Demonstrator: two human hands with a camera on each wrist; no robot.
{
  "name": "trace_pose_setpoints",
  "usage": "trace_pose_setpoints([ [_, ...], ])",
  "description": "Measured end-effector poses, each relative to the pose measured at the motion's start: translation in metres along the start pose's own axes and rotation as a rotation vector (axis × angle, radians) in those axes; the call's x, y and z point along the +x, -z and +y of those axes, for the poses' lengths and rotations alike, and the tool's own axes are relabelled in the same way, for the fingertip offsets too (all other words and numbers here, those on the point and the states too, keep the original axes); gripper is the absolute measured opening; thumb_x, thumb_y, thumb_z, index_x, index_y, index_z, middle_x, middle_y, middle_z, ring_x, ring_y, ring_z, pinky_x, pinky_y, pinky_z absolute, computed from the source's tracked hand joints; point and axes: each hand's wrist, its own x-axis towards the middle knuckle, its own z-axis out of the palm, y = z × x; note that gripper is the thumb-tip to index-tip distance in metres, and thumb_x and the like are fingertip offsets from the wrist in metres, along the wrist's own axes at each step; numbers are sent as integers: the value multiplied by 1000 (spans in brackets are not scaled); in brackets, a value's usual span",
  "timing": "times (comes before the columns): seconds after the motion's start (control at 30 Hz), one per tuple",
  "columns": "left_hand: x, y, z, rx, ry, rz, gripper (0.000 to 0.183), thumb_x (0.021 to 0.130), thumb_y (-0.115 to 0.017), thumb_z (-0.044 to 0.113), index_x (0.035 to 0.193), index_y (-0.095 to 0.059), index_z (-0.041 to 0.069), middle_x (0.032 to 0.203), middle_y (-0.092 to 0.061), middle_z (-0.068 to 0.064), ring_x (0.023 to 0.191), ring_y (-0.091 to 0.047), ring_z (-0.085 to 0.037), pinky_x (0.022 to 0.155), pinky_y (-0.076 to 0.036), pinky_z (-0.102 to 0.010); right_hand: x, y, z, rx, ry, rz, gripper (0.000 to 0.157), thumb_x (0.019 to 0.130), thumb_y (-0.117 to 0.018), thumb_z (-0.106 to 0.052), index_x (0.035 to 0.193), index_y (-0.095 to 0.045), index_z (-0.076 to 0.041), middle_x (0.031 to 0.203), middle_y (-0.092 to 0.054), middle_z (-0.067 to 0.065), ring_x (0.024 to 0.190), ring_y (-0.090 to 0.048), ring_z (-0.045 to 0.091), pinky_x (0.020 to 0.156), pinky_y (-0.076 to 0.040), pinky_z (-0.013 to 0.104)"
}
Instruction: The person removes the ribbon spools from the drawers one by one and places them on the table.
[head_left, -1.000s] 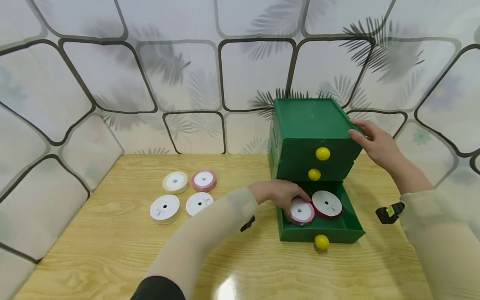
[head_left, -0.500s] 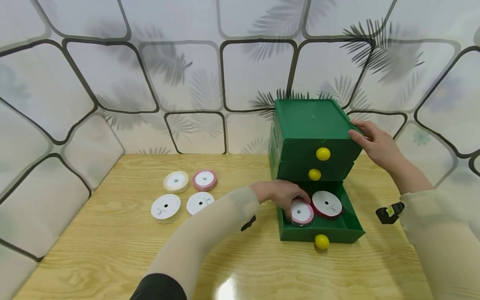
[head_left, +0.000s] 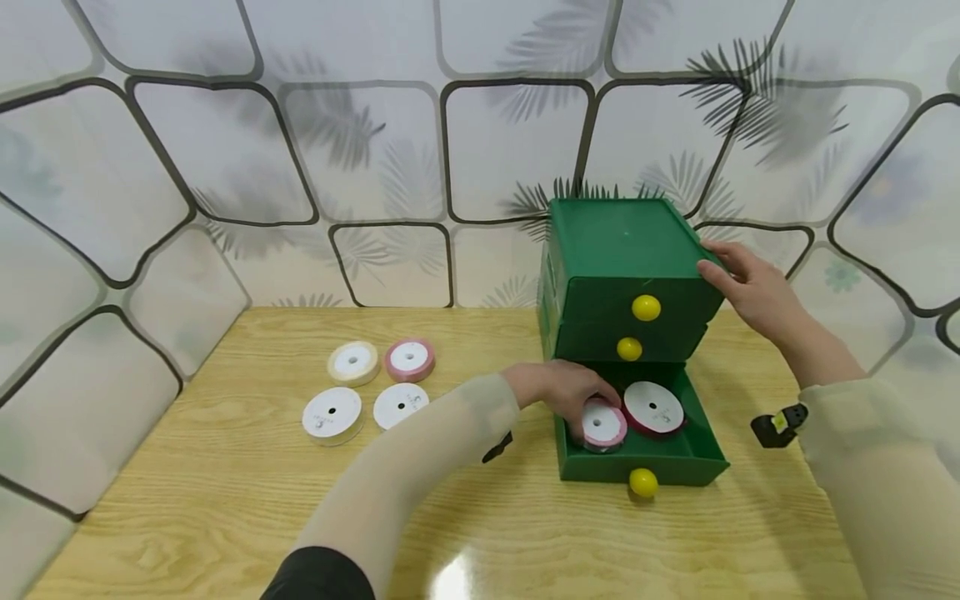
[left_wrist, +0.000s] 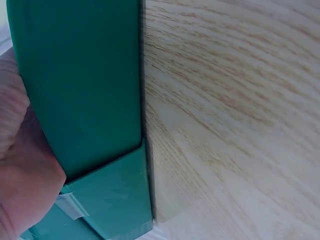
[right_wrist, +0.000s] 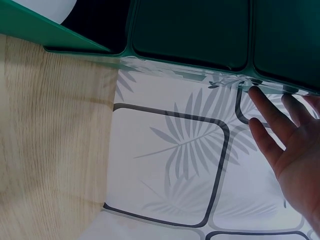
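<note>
In the head view, a green drawer box stands at the right with its bottom drawer pulled out. My left hand reaches over the drawer's left wall and grips a ribbon spool with a pink edge and white face. Right of it in the drawer lies a larger ribbon spool with a dark red edge. My right hand rests on the box's upper right edge; in the right wrist view its fingers reach out against the side. The left wrist view shows the drawer's outer wall, hiding the gripped spool.
Left on the wooden table stand a cream spool, a rose spool and two white-faced spools, one at the left, the other partly behind the left sleeve. A patterned wall covering closes off the back.
The head view has shifted very slightly. Both hands, the spools and the drawer keep their places, with the left hand still on the pink-edged spool.
</note>
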Motion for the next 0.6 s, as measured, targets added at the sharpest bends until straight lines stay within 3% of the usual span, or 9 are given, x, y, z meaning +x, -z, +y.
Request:
trace_pose_setpoints([
  [0.37,-7,2,-3,-85,-61,45,70,78,-83,32,140,-53,18,129,-55,6,108,-48,-8,93,-35,-14,0,-2,1,-11,5,10,67,102,-41,-48,154,-26,-8,151,-26,30,131,-29,57,99,-27,69],
  [0.6,-19,13,-3,-106,-114,107,70,79,-82,32,139,-52,13,131,-55,2,108,-48,-9,92,-35,-13,-1,-2,2,-3,8,18,67,102,-42,-48,154,-26,-8,151,-26,30,130,-30,57,99,-28,70],
])
